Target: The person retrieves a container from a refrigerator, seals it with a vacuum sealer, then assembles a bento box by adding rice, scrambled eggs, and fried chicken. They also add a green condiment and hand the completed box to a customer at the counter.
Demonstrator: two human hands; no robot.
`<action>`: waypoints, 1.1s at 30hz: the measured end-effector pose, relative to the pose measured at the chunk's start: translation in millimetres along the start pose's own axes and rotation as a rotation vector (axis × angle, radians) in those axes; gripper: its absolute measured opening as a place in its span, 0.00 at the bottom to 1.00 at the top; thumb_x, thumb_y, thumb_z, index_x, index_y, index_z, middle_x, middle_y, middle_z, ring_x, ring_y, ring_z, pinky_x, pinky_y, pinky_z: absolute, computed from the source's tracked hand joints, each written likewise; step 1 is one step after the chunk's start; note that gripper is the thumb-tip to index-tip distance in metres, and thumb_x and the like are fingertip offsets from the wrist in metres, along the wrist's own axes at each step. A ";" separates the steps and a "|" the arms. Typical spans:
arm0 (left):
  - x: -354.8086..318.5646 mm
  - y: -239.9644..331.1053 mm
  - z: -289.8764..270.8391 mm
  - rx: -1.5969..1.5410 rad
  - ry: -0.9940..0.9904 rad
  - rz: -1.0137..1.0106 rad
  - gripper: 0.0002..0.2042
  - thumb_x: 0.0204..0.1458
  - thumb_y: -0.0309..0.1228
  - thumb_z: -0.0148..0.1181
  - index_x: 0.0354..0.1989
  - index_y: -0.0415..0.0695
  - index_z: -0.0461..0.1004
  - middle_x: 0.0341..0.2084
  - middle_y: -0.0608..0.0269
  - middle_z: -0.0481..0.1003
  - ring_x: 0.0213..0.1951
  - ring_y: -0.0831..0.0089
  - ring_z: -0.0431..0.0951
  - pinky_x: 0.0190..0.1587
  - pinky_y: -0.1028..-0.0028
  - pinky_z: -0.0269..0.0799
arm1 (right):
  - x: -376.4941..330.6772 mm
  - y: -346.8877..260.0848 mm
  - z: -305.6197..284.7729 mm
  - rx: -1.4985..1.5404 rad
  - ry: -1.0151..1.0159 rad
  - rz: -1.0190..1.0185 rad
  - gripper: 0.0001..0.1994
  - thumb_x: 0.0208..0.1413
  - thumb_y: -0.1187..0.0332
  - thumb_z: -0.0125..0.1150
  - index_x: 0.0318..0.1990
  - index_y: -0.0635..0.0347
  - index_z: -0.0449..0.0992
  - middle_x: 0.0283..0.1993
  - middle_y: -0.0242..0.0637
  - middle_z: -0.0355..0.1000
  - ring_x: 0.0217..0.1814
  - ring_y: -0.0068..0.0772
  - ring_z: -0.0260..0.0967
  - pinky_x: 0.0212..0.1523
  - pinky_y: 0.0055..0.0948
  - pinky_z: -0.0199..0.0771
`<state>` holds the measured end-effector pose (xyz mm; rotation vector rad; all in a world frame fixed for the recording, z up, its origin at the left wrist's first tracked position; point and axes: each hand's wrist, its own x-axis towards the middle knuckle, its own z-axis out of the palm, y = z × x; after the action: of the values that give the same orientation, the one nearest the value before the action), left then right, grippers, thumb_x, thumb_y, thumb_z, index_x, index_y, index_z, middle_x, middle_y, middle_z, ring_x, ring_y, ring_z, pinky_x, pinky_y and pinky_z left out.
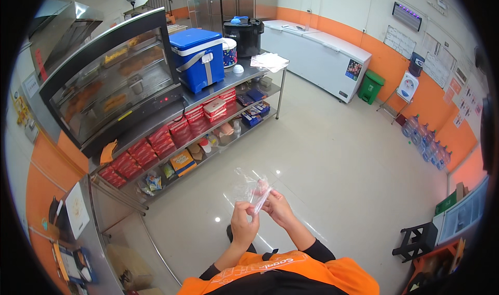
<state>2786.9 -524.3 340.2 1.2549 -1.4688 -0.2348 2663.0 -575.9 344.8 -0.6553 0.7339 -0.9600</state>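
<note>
In front of my body, above the pale tiled floor, both hands grip a thin clear plastic piece (248, 187). It is crumpled and see-through, so I cannot tell whether it is a bag or a disposable glove. My left hand (243, 223) pinches its lower edge between thumb and fingers. Close beside it, my right hand (277, 206) is closed on the right edge, where the plastic gathers into a whitish fold. The upper left of the plastic hangs loose beyond my fingers.
Left stands a steel shelf table (247, 79) bearing a heated display case (117, 82), a blue cooler box (200, 61) and a black pot (244, 38). Red boxes (161, 139) fill its shelf. Beyond are a white chest freezer (332, 56), green bin (371, 86), water bottles (426, 142) and black stool (416, 240).
</note>
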 end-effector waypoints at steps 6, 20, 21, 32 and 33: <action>112.8 -95.0 17.4 -0.002 -0.164 -0.093 0.13 0.39 0.16 0.56 0.35 0.42 0.71 0.22 0.61 0.68 0.22 0.69 0.71 0.27 0.73 0.68 | 167.8 -4.7 11.0 0.271 0.075 0.059 0.36 0.57 0.40 0.46 0.66 0.53 0.52 0.65 0.41 0.57 0.55 0.29 0.63 0.47 0.26 0.72; 351.2 -234.6 85.3 -0.015 -0.492 -0.070 0.05 0.49 0.30 0.59 0.31 0.44 0.72 0.17 0.59 0.72 0.19 0.61 0.75 0.22 0.67 0.67 | 420.4 -75.5 20.3 -0.001 0.254 0.062 0.28 0.57 0.41 0.46 0.50 0.56 0.68 0.49 0.39 0.65 0.59 0.38 0.63 0.53 0.38 0.69; 363.0 -242.6 94.8 -0.047 -0.498 -0.093 0.05 0.49 0.30 0.59 0.31 0.44 0.72 0.17 0.58 0.72 0.19 0.61 0.75 0.22 0.67 0.67 | 437.4 -76.4 12.0 0.068 0.241 -0.019 0.26 0.57 0.41 0.47 0.48 0.56 0.68 0.48 0.39 0.66 0.58 0.37 0.64 0.52 0.37 0.69; 546.6 -333.2 220.9 -0.103 -0.549 0.092 0.05 0.50 0.30 0.59 0.32 0.43 0.73 0.23 0.60 0.73 0.23 0.64 0.75 0.26 0.69 0.68 | 639.2 -216.1 -34.4 -0.144 -0.275 -0.073 0.46 0.49 0.26 0.21 0.70 0.45 0.43 0.73 0.40 0.43 0.75 0.47 0.37 0.69 0.46 0.42; 562.5 -338.4 229.7 -0.080 -0.547 0.112 0.05 0.49 0.30 0.59 0.31 0.43 0.73 0.22 0.60 0.73 0.23 0.64 0.74 0.25 0.69 0.68 | 652.4 -231.3 -35.1 -0.189 -0.287 -0.011 0.47 0.49 0.25 0.19 0.71 0.45 0.40 0.74 0.39 0.40 0.75 0.50 0.33 0.71 0.43 0.36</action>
<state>2901.7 -1210.2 350.7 1.0836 -1.9657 -0.5900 2770.6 -1260.5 335.0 -0.9425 0.5692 -0.7905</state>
